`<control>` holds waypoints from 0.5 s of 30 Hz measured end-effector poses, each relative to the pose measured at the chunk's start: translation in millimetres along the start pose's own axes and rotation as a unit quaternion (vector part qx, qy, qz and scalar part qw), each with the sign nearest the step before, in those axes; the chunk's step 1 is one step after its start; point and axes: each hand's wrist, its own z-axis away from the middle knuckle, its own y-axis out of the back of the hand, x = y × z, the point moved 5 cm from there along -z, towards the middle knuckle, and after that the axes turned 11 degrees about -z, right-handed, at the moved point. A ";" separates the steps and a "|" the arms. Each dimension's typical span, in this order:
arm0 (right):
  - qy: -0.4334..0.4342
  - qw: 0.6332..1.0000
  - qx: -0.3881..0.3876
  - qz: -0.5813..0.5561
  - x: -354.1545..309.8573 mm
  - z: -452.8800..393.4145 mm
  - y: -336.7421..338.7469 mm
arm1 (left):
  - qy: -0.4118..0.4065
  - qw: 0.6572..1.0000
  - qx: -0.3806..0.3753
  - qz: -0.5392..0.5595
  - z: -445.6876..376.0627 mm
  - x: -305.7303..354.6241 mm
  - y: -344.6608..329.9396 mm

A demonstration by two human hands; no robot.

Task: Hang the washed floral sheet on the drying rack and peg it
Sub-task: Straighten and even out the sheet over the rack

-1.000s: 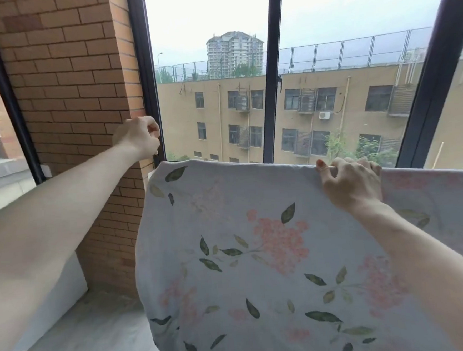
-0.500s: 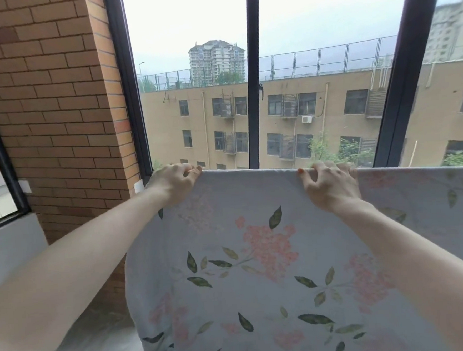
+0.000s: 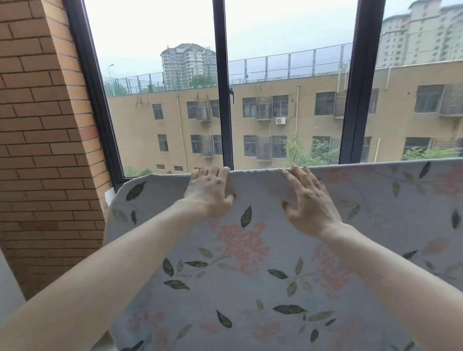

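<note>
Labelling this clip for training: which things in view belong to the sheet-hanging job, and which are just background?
Job: floral sheet; left hand; right hand, both at its top edge.
Background: brick wall; window frame; building opposite.

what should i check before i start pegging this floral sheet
1. Floral sheet draped over the top line: ok.
2. Left hand curled over the top edge, grip on the fold: ok.
3. Right hand lying flat with fingers spread, no grip: ok for smoothing.
4. Top edge flat between the hands: ok; slight pucker by the right fingertips.
5. Pegs within reach: cannot tell, none in view.
6. Drying rack bar under the fold: cannot tell, covered by cloth.
</note>
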 end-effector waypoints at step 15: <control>-0.168 0.970 -0.082 -0.154 150.1 217.2 132.8 | -0.228 0.953 0.022 0.197 75.9 258.2 5.3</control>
